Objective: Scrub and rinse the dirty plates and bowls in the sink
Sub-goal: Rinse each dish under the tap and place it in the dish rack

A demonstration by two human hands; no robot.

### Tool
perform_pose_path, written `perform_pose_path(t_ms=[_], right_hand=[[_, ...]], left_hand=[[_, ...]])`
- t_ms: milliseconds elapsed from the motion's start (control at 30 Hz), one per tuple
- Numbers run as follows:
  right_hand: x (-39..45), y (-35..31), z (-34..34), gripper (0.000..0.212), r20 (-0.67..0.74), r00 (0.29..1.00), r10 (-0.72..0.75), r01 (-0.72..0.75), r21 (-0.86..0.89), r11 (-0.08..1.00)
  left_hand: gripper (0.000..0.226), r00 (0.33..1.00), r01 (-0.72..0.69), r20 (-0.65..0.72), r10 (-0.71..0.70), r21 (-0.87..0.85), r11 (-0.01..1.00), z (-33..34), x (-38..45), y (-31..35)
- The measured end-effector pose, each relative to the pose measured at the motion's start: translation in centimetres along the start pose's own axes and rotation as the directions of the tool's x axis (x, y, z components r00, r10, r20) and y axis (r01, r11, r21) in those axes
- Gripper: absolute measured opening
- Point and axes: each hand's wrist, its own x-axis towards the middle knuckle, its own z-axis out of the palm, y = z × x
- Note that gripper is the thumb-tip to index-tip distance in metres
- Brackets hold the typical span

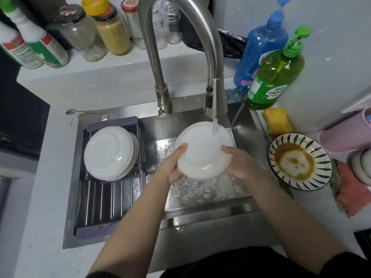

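We are at the rinse step. Both hands hold a round white ceramic plate [202, 151] over the basin of the stainless steel sink [200, 199], tilted with its far edge raised into the water stream from the brushed-steel gooseneck faucet [215, 97]. The stream lands on the plate at about 1 o'clock on its face.

Our left hand [173, 164] grips the rim at 8 o'clock, thumb laid over the upper face and fingers curled beneath. Our right hand [240, 161] grips the rim at 4 o'clock in the same way, thumb on top. Neither hand carries a sponge, so we judge scrubbing of this piece complete.

At 9 o'clock from the held plate, a stack of clean-looking white plates [109, 150] leans in the grey slatted drain rack [104, 207] set across the left part of the sink. At 3 o'clock, on the white counter [40, 197] outside the sink, sits a blue-and-white striped bowl [299, 161] with brown sauce residue inside; it appears to rest on a second dish, though we cannot confirm this. A yellow sponge [278, 121] lies just beyond it at 1 o'clock, near a green pump bottle of dish soap [277, 77].

The next move, in our judgement, calls for rotating the plate so the water sweeps the whole face, then placing it on the rack stack. The wet rim may slip, so both grips should stay firm. The striped bowl remains to be washed.
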Motion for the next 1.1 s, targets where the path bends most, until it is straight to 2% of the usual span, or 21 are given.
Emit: perform_pose_path(t_ms=[33, 67, 133, 167, 233, 267, 300, 400, 467, 533, 567, 633, 700, 733, 767, 834, 867, 900, 967, 1034, 1100], right_hand=[[0.0, -0.3, -0.3, 0.096, 0.025, 1.000, 0.003, -0.002, -0.037, 0.999], [0.5, -0.6, -0.6, 0.091, 0.020, 1.000, 0.001, 0.001, -0.076, 0.997], [1.1, -1.1, -0.1, 0.073, -0.045, 0.996, -0.076, 0.068, -0.170, 0.983], [1.4, -0.9, 0.5, 0.065, -0.142, 0.978, -0.152, 0.106, -0.290, 0.951], [1.7, 0.4, 2.7, 0.056, -0.362, 0.861, -0.358, 0.053, -0.636, 0.770], [1.5, 1.7, 4.1, 0.056, -0.421, 0.781, -0.462, -0.015, -0.752, 0.659], [1.0, 3.4, 5.4, 0.060, -0.414, 0.741, -0.529, -0.041, -0.813, 0.580], [-0.4, 7.4, 6.8, 0.071, -0.324, 0.760, -0.564, -0.002, -0.868, 0.496], [0.6, 6.0, 5.7, 0.065, -0.393, 0.746, -0.538, -0.024, -0.823, 0.568], [1.9, 3.1, 4.4, 0.053, -0.482, 0.752, -0.450, -0.077, -0.742, 0.666], [2.3, 2.0, 4.0, 0.053, -0.490, 0.763, -0.422, -0.095, -0.730, 0.677], [2.3, 2.1, 4.2, 0.055, -0.463, 0.772, -0.435, -0.106, -0.768, 0.631], [1.8, 3.9, 4.6, 0.053, -0.430, 0.741, -0.515, -0.085, -0.821, 0.564], [1.4, 4.8, 4.6, 0.058, -0.418, 0.730, -0.540, -0.048, -0.820, 0.570], [1.1, 5.3, 4.1, 0.067, -0.414, 0.760, -0.501, -0.013, -0.781, 0.625], [0.7, 4.5, 2.7, 0.081, -0.376, 0.890, -0.257, 0.009, -0.549, 0.836], [0.4, 3.7, 1.8, 0.079, -0.305, 0.946, -0.112, -0.025, -0.410, 0.912], [0.1, 3.0, 0.8, 0.070, -0.216, 0.976, -0.028, -0.042, -0.311, 0.949], [-0.3, 2.1, -0.1, 0.053, -0.157, 0.988, 0.003, -0.034, -0.190, 0.981], [-0.6, 2.0, 0.1, 0.043, -0.148, 0.989, -0.028, 0.013, -0.105, 0.994], [-1.1, 2.0, 0.8, 0.036, -0.159, 0.983, -0.093, 0.083, -0.067, 0.994]], left_hand=[[0.035, 0.998, 0.020, 0.057, -0.016, -0.058, 0.998, -0.5, 0.0, 0.0], [0.035, 0.995, 0.037, 0.093, -0.027, -0.109, 0.993, -0.7, -0.2, -0.2], [0.056, 0.991, 0.067, 0.123, -0.043, -0.194, 0.979, -0.2, -0.6, -0.9], [0.064, 0.992, 0.071, 0.117, -0.046, -0.223, 0.972, 0.5, -0.9, -1.1], [0.066, 0.999, 0.035, 0.048, -0.022, -0.267, 0.963, 1.9, -1.1, -1.9], [0.062, 1.000, -0.002, -0.010, -0.001, -0.277, 0.961, 2.5, -1.1, -2.2], [0.056, 0.997, -0.043, -0.072, 0.024, -0.276, 0.960, 2.8, -0.9, -2.5], [0.045, 0.972, -0.144, -0.214, 0.093, -0.238, 0.961, 2.6, -0.8, -2.7], [0.044, 0.954, -0.184, -0.268, 0.133, -0.177, 0.967, 2.1, -1.6, -2.8], [0.045, 0.956, -0.178, -0.255, 0.146, -0.108, 0.978, 1.5, -2.5, -3.0], [0.044, 0.960, -0.172, -0.236, 0.147, -0.087, 0.981, 1.2, -2.8, -3.2], [0.043, 0.963, -0.167, -0.228, 0.146, -0.073, 0.983, 0.7, -3.1, -3.3], [0.041, 0.966, -0.146, -0.225, 0.126, -0.074, 0.987, 0.5, -3.2, -2.6], [0.038, 0.970, -0.136, -0.209, 0.122, -0.052, 0.989, 0.2, -3.4, -2.0], [0.036, 0.976, -0.125, -0.181, 0.120, -0.015, 0.992, -0.1, -3.4, -1.5], [0.042, 0.988, -0.099, -0.114, 0.105, 0.062, 0.993, -1.2, -3.2, -0.6], [0.047, 0.992, -0.086, -0.081, 0.093, 0.092, 0.992, -1.7, -3.0, -0.2], [0.051, 0.995, -0.079, -0.048, 0.085, 0.118, 0.990, -2.0, -2.8, 0.1], [0.053, 0.993, -0.107, -0.026, 0.114, 0.193, 0.975, -1.5, -2.0, 0.1], [0.053, 0.966, -0.223, -0.048, 0.256, 0.359, 0.906, -0.4, -1.0, -0.4], [0.054, 0.886, -0.348, -0.026, 0.463, 0.623, 0.700, 0.9, -0.2, -1.0]])
